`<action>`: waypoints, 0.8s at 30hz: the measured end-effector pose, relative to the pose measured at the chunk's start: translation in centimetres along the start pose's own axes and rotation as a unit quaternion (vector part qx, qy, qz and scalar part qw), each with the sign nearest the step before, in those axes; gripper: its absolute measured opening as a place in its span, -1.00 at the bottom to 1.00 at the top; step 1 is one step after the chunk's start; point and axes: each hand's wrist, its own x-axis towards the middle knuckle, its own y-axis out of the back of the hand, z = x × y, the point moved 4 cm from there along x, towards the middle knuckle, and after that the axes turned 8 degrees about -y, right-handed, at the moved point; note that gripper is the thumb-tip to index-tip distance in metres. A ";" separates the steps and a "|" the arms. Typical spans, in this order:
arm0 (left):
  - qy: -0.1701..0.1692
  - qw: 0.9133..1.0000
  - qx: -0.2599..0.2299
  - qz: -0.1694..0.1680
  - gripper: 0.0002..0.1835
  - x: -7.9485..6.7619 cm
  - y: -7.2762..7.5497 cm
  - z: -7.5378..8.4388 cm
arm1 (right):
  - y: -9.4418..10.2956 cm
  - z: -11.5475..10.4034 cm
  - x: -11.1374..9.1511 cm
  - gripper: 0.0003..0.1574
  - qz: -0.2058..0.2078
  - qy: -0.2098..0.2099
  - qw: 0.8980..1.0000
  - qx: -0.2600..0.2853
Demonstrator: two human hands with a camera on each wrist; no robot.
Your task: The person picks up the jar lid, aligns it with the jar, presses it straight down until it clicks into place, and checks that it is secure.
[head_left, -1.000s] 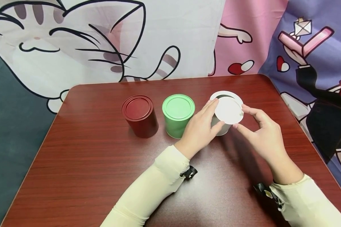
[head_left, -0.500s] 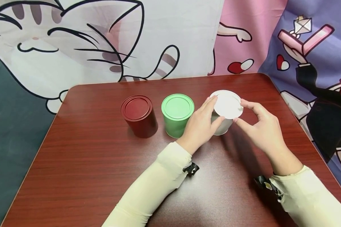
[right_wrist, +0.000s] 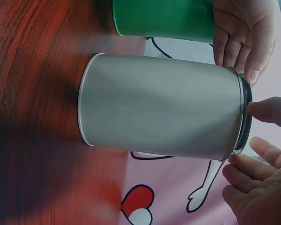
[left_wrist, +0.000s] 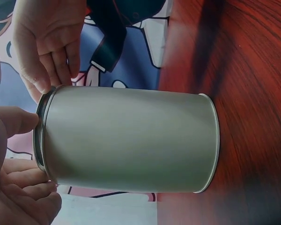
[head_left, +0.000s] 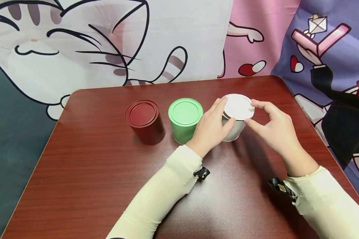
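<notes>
A white lid [head_left: 238, 107] lies over the mouth of a pale grey can [head_left: 234, 130], with a dark gap along its left front edge. My left hand [head_left: 210, 126] holds the lid's left side, its thumb at the rim. On the right side, my right hand [head_left: 272, 131] pinches the lid's edge between thumb and index finger. In the left wrist view, the can [left_wrist: 131, 140] shows sideways, with both thumbs at the rim. The right wrist view shows the lid's rim [right_wrist: 245, 115] sitting proud of the can's top.
Just left of my left hand stands a green can [head_left: 183, 124] with its lid on. Further left is a dark red lidded can [head_left: 146, 124]. All stand near the far part of the brown table [head_left: 86, 179], before a printed cloth [head_left: 203, 33].
Both hands have brought the white lid back and down over the can's opening, which showed behind the lid a second ago. The red and green cans stay in place.
</notes>
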 end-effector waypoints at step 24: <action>0.024 1.000 0.010 -0.014 -0.32 0.3 -0.7 -0.4 | -1.2 0.1 0.6 -0.47 -0.015 0.002 1.000 0.022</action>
